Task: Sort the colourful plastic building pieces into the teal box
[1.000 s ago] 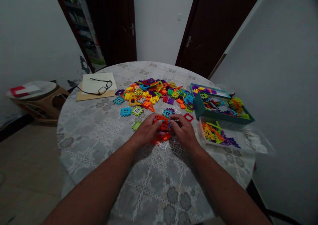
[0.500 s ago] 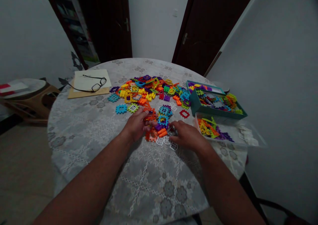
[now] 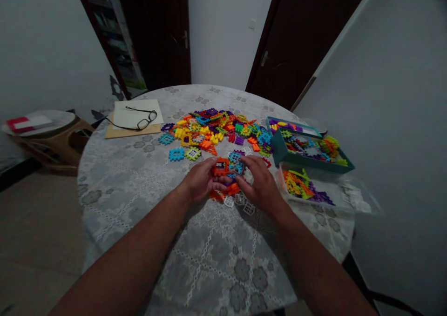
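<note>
My left hand (image 3: 202, 181) is closed on an orange square building piece (image 3: 220, 167), with toothed edges and an open middle. Close to it, my right hand (image 3: 260, 181) curls its thumb and fingers together at a small greyish-blue piece (image 3: 238, 168); its exact kind is not clear. Blue toothed square pieces (image 3: 235, 156) show behind the fingers. Beneath the hands lie more orange pieces (image 3: 232, 189), partly hidden. White lattice window pieces (image 3: 248, 208) rest on the cloth near my right hand.
A heap of colourful building pieces (image 3: 216, 123) spreads across the table's middle. At right stand a green box (image 3: 314, 164) and a clear plastic tray (image 3: 335, 206) with more pieces. Glasses (image 3: 143, 124) lie on paper (image 3: 122, 113) at left. Two blue and green squares (image 3: 176, 154) sit apart.
My left hand has lifted the orange square piece and moved right. My right hand has come up from the white window pieces, closer to my left. The view has shifted slightly.
</note>
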`<state>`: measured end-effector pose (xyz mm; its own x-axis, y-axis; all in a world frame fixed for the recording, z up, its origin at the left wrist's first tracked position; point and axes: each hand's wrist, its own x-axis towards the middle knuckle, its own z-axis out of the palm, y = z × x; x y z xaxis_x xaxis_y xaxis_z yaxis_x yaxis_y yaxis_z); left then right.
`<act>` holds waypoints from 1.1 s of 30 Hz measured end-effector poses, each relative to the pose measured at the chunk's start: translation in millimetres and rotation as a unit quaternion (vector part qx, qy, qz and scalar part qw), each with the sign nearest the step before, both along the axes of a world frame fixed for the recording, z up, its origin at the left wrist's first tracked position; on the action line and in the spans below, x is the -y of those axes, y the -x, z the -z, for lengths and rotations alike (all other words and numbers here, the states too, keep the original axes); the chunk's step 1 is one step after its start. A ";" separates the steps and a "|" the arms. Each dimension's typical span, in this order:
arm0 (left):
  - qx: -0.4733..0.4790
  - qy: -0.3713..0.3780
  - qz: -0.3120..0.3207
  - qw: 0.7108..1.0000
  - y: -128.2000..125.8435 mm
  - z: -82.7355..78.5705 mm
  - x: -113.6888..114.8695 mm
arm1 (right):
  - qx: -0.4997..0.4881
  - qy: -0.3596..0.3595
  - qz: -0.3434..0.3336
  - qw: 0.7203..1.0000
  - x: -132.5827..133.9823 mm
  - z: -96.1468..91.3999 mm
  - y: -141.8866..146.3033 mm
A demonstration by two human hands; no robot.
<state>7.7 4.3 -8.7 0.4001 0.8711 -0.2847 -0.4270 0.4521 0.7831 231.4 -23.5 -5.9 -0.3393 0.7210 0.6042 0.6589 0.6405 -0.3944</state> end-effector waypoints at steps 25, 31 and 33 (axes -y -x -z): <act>0.008 0.021 -0.158 0.987 11.8 -7.0 -12.8 | 0.105 0.049 -0.001 0.993 -20.4 38.4 -9.8; 0.004 0.023 -0.116 0.993 4.8 -5.1 -8.7 | 0.047 0.042 0.027 0.998 -19.8 36.0 -8.8; 0.006 0.018 -0.106 0.994 4.0 -4.8 -7.7 | 0.007 0.019 0.038 0.999 -17.8 28.0 -8.0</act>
<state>3.7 12.0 -3.9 0.2115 0.9258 -0.3134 -0.5258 0.3781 0.7619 239.4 -5.7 -33.9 -0.2903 0.7675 0.5716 0.7113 0.5726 -0.4077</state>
